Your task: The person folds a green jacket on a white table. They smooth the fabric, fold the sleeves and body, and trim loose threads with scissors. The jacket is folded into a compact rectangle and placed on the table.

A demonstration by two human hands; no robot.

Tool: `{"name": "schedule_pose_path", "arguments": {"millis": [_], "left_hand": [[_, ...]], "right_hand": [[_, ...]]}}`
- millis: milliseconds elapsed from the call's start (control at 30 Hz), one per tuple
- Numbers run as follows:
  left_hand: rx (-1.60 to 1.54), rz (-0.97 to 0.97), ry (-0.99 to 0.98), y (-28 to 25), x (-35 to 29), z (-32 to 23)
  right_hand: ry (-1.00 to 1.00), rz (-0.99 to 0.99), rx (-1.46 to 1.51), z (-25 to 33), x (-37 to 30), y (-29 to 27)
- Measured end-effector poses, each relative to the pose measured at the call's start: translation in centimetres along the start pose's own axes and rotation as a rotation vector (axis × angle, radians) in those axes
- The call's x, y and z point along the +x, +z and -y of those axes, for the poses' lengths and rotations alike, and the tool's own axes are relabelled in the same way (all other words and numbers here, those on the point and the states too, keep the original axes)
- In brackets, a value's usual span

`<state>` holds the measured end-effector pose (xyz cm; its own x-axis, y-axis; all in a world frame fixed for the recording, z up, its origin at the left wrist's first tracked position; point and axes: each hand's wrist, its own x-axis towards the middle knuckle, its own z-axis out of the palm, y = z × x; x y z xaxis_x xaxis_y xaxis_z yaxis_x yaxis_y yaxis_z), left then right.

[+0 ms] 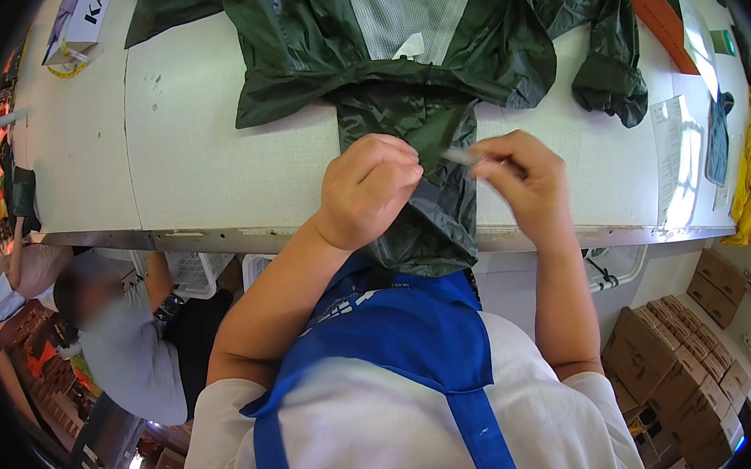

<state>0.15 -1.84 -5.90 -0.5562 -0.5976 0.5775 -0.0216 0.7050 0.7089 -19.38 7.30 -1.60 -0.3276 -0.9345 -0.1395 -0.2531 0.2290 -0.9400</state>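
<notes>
A dark green jacket (291,56) with a pale mesh lining (410,7) is spread over the white table, and part of it hangs over the front edge toward me. Closed in a pinch, my left hand (370,189) grips a fold of the green cloth in front of my chest. My right hand (525,179) is closed around a small, slim silvery tool (457,156), its tip pointing left toward that fold. Motion blurs the tool, so its exact kind does not show. A white label (411,46) lies on the jacket's mesh.
An orange box (658,14), a printed sheet (673,145) and a blue cloth piece (719,141) lie on the table's right. Far left is a white box (86,28) with a yellow tape measure (69,64). Another person (127,333) sits left; cartons (668,370) stand lower right.
</notes>
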Motion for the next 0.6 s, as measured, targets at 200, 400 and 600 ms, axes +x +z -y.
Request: {"name": "schedule_pose_path", "arguments": {"millis": [200,400,600], "left_hand": [[0.209,0.061,-0.335,0.0,-1.6,6.4],[0.402,0.313,-0.378,0.3,-2.6,7.8],[0.782,0.636,-0.398,1.4,-2.9,6.8]], "right_hand": [[0.270,-0.511,-0.352,-10.4,-1.7,-4.3],[-0.275,-0.050,-0.949,-10.2,-4.6,-3.2],[-0.724,0.563,-0.937,-7.6,-4.7,1.1]]}}
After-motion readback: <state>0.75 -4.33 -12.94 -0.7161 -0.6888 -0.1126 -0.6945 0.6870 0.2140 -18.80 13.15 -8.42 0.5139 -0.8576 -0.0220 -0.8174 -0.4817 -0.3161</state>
